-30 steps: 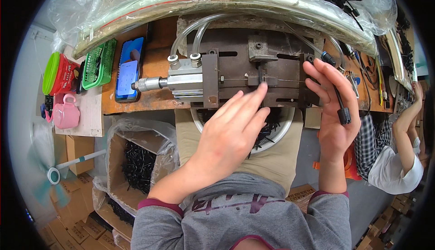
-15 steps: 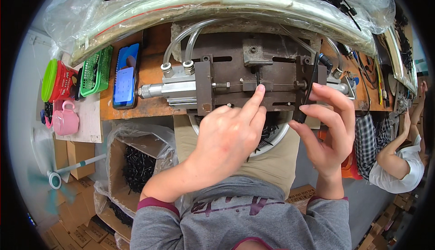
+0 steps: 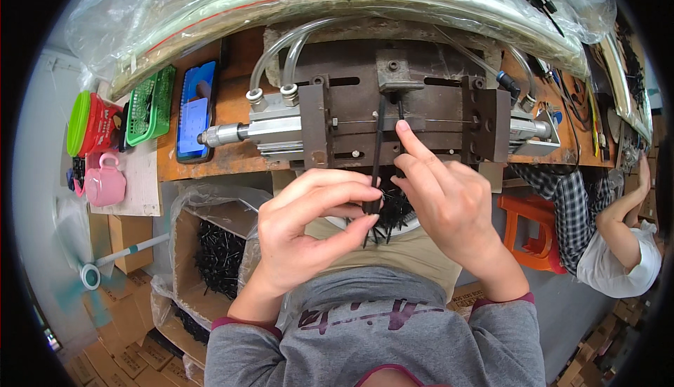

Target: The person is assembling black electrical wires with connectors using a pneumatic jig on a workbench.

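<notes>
My left hand (image 3: 309, 225) pinches a thin black plastic strip (image 3: 379, 145) by its thicker lower end, between thumb and fingertips. The strip stands nearly upright in view, its tip in front of the metal clamping fixture (image 3: 361, 75). My right hand (image 3: 449, 208) has its index finger stretched out, the fingertip at a small dark block in the middle of the fixture, where a short black piece (image 3: 401, 108) stands. Its other fingers are loosely curled, with nothing visible in them. Below my hands, a round white container (image 3: 411, 225) with several black strips sits at my lap, partly hidden.
Air cylinders (image 3: 275, 131) with clear hoses flank the fixture. A phone (image 3: 195, 117), green basket (image 3: 151, 106) and pink cup (image 3: 105, 180) stand left. A plastic-lined box (image 3: 184, 247) of black pieces is below. At right are an orange stool (image 3: 526, 229) and another person (image 3: 618, 257).
My left index finger has left the fixture's middle, and my right one is there instead. A black strip was in my right hand; now one is in my left. The fixture's side rods have shifted.
</notes>
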The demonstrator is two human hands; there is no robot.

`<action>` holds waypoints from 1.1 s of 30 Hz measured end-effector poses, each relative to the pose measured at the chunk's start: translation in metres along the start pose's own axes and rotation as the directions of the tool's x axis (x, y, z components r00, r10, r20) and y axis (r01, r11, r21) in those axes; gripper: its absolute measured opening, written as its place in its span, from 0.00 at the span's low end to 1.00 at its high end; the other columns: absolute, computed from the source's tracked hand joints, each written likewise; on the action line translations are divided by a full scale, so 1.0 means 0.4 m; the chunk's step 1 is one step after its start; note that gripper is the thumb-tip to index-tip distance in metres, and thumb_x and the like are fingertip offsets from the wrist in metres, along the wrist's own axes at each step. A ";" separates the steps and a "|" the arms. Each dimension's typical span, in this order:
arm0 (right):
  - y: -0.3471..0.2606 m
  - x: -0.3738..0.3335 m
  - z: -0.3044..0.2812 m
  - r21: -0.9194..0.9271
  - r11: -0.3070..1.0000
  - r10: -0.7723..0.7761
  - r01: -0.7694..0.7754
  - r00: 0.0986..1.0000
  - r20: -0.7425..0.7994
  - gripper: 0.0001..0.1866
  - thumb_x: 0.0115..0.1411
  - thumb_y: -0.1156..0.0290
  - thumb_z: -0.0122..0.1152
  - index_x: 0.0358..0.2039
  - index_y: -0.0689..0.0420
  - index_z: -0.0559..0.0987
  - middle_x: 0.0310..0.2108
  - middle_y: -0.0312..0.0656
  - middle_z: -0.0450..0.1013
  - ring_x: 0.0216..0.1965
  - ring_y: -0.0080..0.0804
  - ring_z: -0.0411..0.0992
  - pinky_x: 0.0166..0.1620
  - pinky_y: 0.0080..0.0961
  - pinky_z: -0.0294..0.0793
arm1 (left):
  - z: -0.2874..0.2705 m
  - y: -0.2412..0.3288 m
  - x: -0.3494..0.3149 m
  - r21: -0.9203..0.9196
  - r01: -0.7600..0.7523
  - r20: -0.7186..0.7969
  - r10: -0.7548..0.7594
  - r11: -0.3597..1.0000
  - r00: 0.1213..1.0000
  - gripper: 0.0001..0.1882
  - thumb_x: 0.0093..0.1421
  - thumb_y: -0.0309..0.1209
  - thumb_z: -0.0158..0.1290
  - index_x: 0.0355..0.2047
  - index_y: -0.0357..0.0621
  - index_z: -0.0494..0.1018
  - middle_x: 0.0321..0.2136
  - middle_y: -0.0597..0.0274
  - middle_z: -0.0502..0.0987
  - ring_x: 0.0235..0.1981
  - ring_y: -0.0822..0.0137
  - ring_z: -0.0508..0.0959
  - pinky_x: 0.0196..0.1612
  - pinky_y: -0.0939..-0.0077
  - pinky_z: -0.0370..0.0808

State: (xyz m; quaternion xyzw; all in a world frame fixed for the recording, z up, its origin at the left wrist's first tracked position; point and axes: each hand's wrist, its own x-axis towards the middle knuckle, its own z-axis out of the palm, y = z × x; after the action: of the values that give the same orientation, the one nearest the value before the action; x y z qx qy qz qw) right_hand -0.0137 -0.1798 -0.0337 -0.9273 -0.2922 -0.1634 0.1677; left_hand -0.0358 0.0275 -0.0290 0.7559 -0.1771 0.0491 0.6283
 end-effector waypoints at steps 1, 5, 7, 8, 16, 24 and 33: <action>0.002 0.004 0.007 0.016 1.000 0.005 -0.004 1.000 -0.025 0.15 0.44 0.76 0.73 0.33 0.57 0.77 0.54 0.42 0.77 0.20 0.28 0.71 0.26 0.21 0.71 | -0.004 -0.001 -0.006 -0.076 0.041 0.018 -0.040 0.996 0.999 0.17 0.49 0.14 0.64 0.42 0.34 0.81 0.45 0.49 0.78 0.39 0.66 0.83 0.37 0.79 0.85; -0.001 0.013 -0.011 -0.009 1.000 0.000 0.001 1.000 0.028 0.15 0.44 0.76 0.73 0.34 0.58 0.78 0.53 0.42 0.77 0.19 0.27 0.71 0.25 0.20 0.71 | -0.012 -0.001 -0.022 -0.120 0.056 0.081 -0.046 0.991 0.996 0.17 0.46 0.12 0.62 0.38 0.29 0.79 0.41 0.48 0.77 0.43 0.60 0.83 0.41 0.76 0.85; 0.003 0.016 -0.019 0.040 0.999 0.007 -0.008 0.999 0.036 0.15 0.46 0.76 0.73 0.35 0.59 0.78 0.50 0.42 0.79 0.19 0.23 0.72 0.24 0.19 0.70 | -0.012 0.000 -0.027 -0.075 0.007 0.086 -0.001 0.997 0.996 0.16 0.45 0.13 0.64 0.38 0.31 0.79 0.40 0.49 0.78 0.42 0.61 0.83 0.41 0.75 0.84; 0.000 0.017 -0.023 0.280 0.954 0.109 -0.109 0.994 0.013 0.13 0.50 0.76 0.70 0.36 0.60 0.79 0.47 0.42 0.79 0.18 0.21 0.71 0.23 0.18 0.69 | -0.010 0.001 -0.030 -0.052 -0.017 0.089 0.022 0.998 0.996 0.16 0.45 0.14 0.64 0.37 0.32 0.80 0.39 0.50 0.79 0.41 0.62 0.83 0.40 0.75 0.84; -0.049 0.064 -0.042 0.938 0.039 0.362 -0.343 0.880 0.307 0.08 0.67 0.75 0.57 0.38 0.67 0.80 0.27 0.42 0.78 0.16 0.14 0.66 0.20 0.12 0.63 | -0.018 0.040 -0.040 0.067 -0.215 0.050 0.212 0.974 0.976 0.16 0.44 0.21 0.70 0.36 0.41 0.83 0.34 0.58 0.81 0.35 0.65 0.82 0.37 0.74 0.79; -0.108 0.119 -0.038 0.959 0.053 0.324 -0.278 0.913 0.247 0.11 0.68 0.72 0.56 0.33 0.68 0.80 0.29 0.47 0.78 0.16 0.16 0.66 0.19 0.12 0.61 | -0.040 0.045 -0.073 0.151 -0.337 -0.070 0.351 0.929 0.934 0.15 0.50 0.23 0.67 0.39 0.39 0.82 0.36 0.57 0.80 0.35 0.63 0.82 0.36 0.72 0.80; 0.060 0.263 -0.141 0.925 0.193 0.648 0.328 0.665 -0.371 0.12 0.73 0.66 0.49 0.38 0.61 0.76 0.26 0.37 0.71 0.18 0.14 0.55 0.23 0.11 0.55 | -0.141 0.036 -0.124 0.170 -0.426 0.020 0.429 0.889 0.903 0.08 0.59 0.27 0.59 0.38 0.37 0.79 0.33 0.58 0.80 0.33 0.65 0.82 0.33 0.72 0.79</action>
State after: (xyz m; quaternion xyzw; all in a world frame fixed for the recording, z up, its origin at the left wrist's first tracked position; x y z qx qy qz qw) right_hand 0.0705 -0.1703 0.0536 -0.4841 -0.1194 -0.2691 0.8240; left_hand -0.0785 0.0900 -0.0189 0.7488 -0.3284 0.2077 0.5370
